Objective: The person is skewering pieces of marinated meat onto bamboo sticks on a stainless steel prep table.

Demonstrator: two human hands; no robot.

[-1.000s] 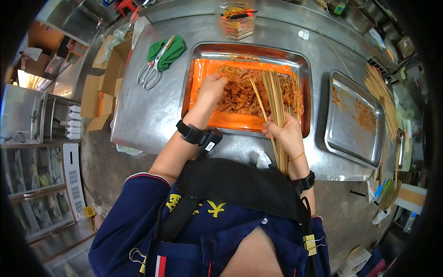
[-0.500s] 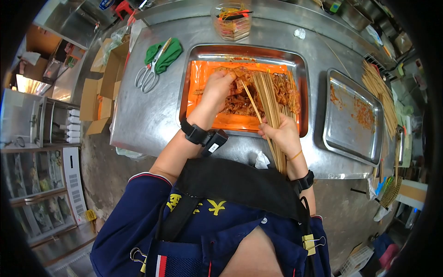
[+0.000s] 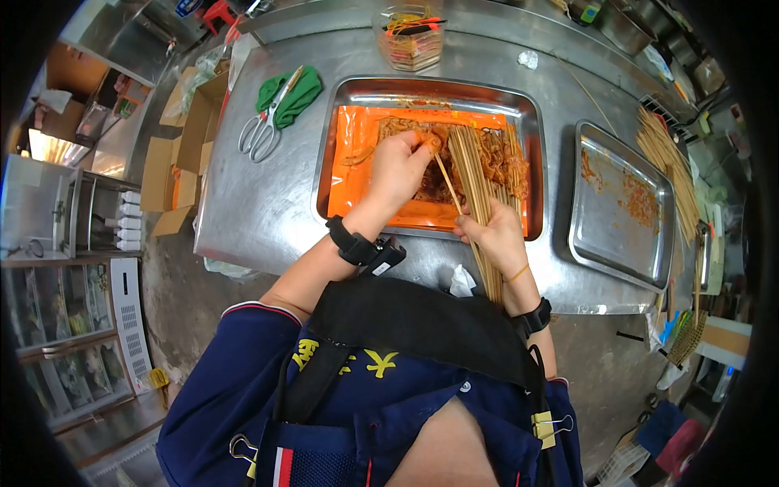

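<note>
A deep metal tray (image 3: 531, 122) holds an orange plastic sheet (image 3: 349, 146) with reddish, sauce-coated food (image 3: 495, 154) on it. My right hand (image 3: 497, 237) is closed round a bundle of thin wooden skewers (image 3: 468, 162), with one skewer (image 3: 449, 183) standing apart to the left. My left hand (image 3: 399, 169) pinches a piece of the red food (image 3: 432, 140) at the tip of that single skewer. Some skewers with food on them lie at the tray's right side, partly behind the bundle.
Scissors (image 3: 261, 134) rest by a green cloth (image 3: 302, 97) at the left. A clear container (image 3: 410, 50) stands behind the tray. To the right are a second, sauce-stained tray (image 3: 621, 235) and many loose skewers (image 3: 667, 154). Crumpled white paper (image 3: 461, 282) lies at the front edge.
My left hand has moved right, from over the food to the single skewer's tip, bringing a piece of food. My right hand has barely moved.
</note>
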